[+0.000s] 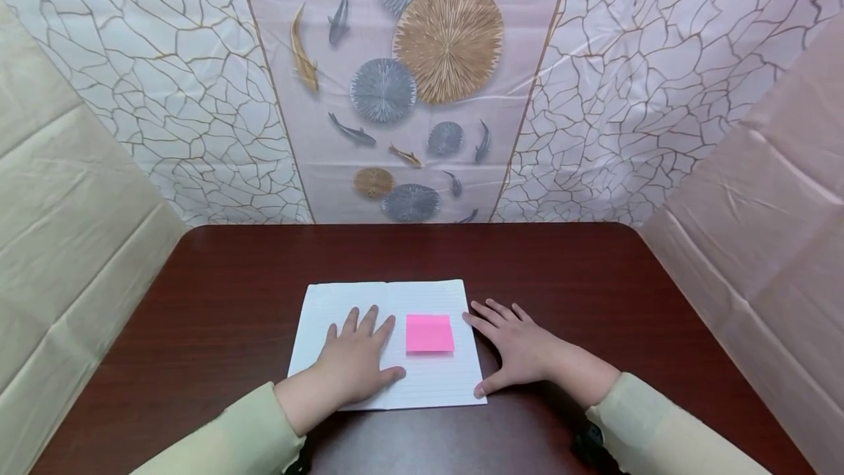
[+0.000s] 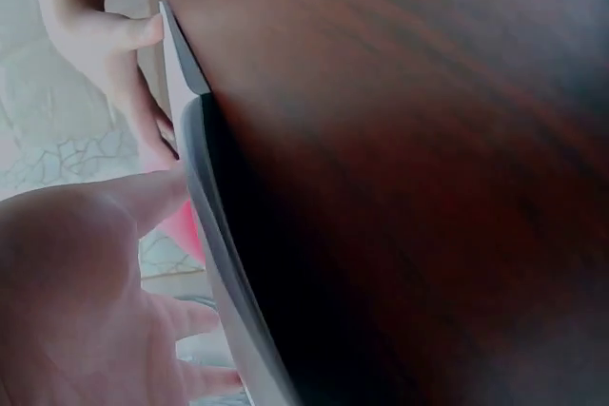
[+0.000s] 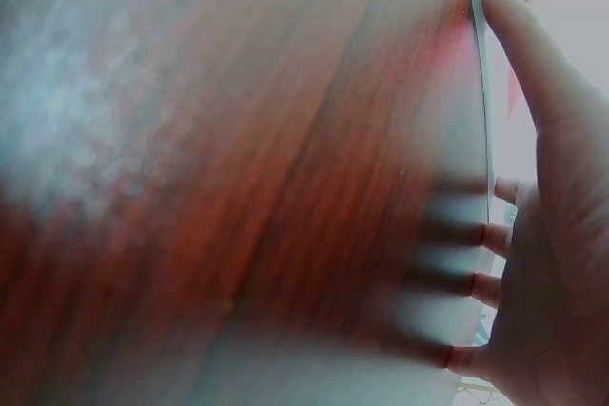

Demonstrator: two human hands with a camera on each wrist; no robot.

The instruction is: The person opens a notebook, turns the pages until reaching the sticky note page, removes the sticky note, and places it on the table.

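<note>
Head: notebook (image 1: 389,347) lain open mid-table (image 1: 593,277), pink note (image 1: 429,333) on its right page; left hand (image 1: 352,365) pressed flat on it, fingers straight | Left wrist: palm (image 2: 76,292) spread — page edge (image 2: 205,197) alongside | Right wrist: right hand (image 3: 552,263) laid flat on table, fingers straight, thumb at page edge.

No readable text, label or number shows on the notebook (image 1: 389,343) or the pink sticky note (image 1: 429,333).

A makeshift recording booth rather than a lived-in room: a dark wooden table (image 1: 593,277) closed in by hung plastic sheets (image 1: 72,240) and a fish-patterned backdrop (image 1: 409,79)
</note>
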